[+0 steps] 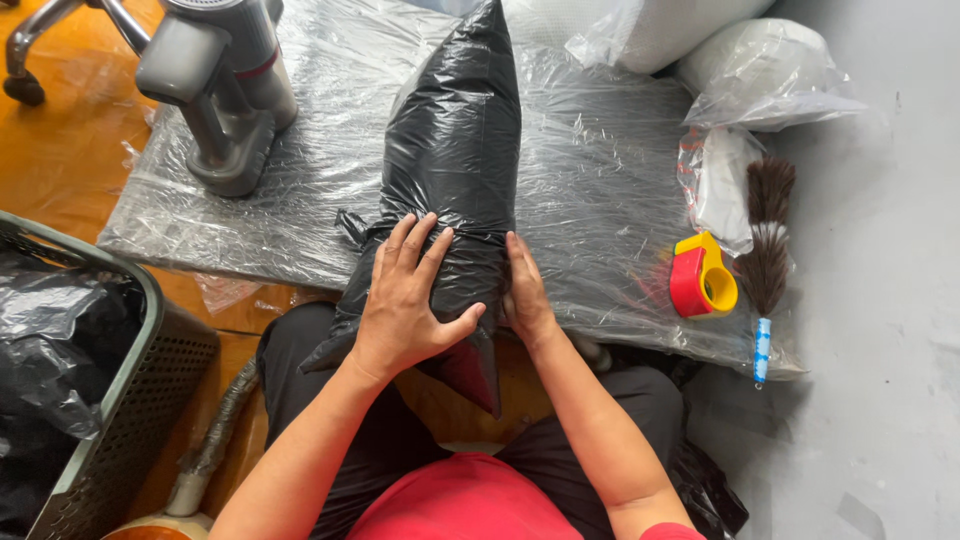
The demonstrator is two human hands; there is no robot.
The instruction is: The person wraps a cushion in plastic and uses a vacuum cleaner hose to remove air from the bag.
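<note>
Across our lap and the plastic-wrapped board, the black bag lies lengthwise. Our left hand presses flat and open on its near end; our right hand cups its side, fingers mostly hidden — grip unclear. Thin film could tear or slide under pressure. Contents unseen — the bag's far tip is cut off.

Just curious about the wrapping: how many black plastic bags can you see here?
2. One black bag lies on the plastic-covered board, under both hands, left hand and right hand. Another lines the grey basket at left. More may be hidden.
</note>
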